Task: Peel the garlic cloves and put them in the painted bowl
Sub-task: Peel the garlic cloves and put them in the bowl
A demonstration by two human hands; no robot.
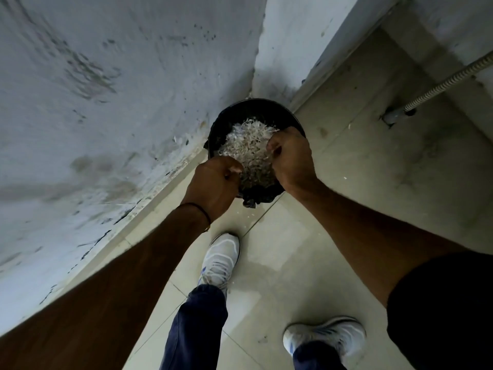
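Left hand: clenched, fingers curled under, over near rim of bin. Cannot tell if anything inside fist. Dark thread round wrist.
Right hand: clenched too, over right rim; contents not visible.
Garlic skins: pale heap filling bin, centre of frame, between and below both hands. Few flecks on floor beside bin.
Bin black, bag-lined, set in corner against stained wall.
Floor: pale tiles. White shoes lower centre. Ribbed hose upper right.

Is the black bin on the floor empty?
No, the black bin holds a big heap of pale papery peelings.
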